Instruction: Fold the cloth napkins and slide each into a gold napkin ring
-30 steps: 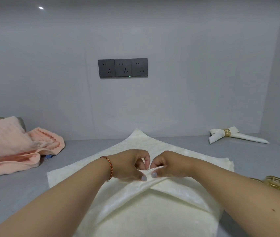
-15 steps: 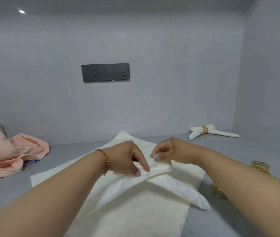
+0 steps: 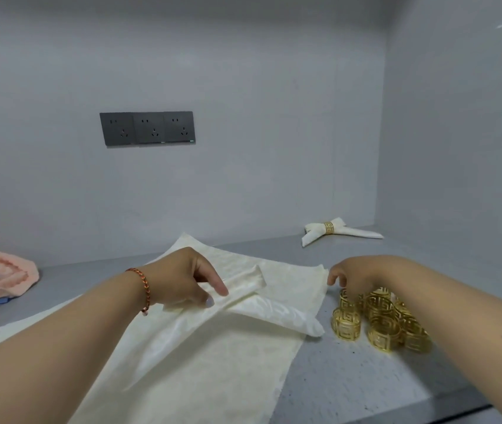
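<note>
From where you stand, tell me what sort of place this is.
Probably a home or hospitality prep nook: a grey counter set in a plain recessed alcove, a triple wall socket panel above it, and table linen laid out, with a finished ringed napkin and a pile of gold napkin rings.

A single head-worn camera looks forward and slightly down along both forearms onto a grey counter (image 3: pixel 350 384). It sits close above the work, facing the back wall (image 3: pixel 243 87) and its sockets (image 3: pixel 147 128)
</note>
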The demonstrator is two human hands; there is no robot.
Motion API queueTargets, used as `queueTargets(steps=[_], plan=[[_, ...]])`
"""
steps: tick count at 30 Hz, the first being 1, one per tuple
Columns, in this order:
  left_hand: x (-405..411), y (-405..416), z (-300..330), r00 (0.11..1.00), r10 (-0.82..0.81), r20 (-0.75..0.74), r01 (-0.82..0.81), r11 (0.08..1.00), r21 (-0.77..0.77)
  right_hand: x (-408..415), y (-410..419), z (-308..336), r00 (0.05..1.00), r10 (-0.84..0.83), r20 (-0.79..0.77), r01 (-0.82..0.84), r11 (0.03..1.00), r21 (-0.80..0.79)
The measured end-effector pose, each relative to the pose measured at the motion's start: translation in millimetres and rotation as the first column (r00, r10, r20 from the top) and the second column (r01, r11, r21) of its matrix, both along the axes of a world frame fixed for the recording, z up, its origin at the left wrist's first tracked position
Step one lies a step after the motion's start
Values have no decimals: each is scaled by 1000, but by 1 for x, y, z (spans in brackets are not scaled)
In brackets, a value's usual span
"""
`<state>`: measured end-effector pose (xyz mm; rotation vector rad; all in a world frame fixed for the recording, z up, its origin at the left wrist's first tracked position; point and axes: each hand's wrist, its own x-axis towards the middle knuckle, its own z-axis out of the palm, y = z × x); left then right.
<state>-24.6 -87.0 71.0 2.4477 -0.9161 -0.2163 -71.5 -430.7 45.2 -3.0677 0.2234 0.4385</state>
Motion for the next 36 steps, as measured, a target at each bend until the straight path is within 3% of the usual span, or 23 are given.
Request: queueTargets(steps=[4,8,11,13,14,16,17,18,19,22,36], plan=[[-7,4,3,999,43,0,-43,998,-51,3,4,-10,999,42,-10,-43,995,-95],[-12,12,7,998,66,0,-66,993,-96,5,1,-19,996,57,72,-51,995,-84],[-15,21,10,997,80,-17,-82,989,-124,6,-2,-14,980,27,198,-33,999,27],[-17,28,13,995,95,-11,-96,985,-145,5,-1,-4,938,-29,344,-71,959,274],[-19,31,15,994,105,-9,-105,981,-162,2,2,0,913,-93,398,-120,871,477],[-22,40,19,991,129,-15,-130,971,-202,-10,15,8,877,-234,420,-237,550,801],[-24,45,21,990,140,-21,-141,966,-218,-18,23,8,869,-277,411,-284,402,871],[-25,50,23,988,151,-25,-153,961,-232,-26,29,5,864,-295,409,-317,315,895],[-26,54,24,986,163,-27,-165,956,-241,-33,36,0,859,-290,423,-339,297,893],[-29,68,22,982,185,-44,-190,943,-273,-46,55,-19,851,-271,450,-338,374,864],[-40,88,10,982,163,-99,-188,914,-359,-48,101,-38,862,-213,460,-334,443,832]])
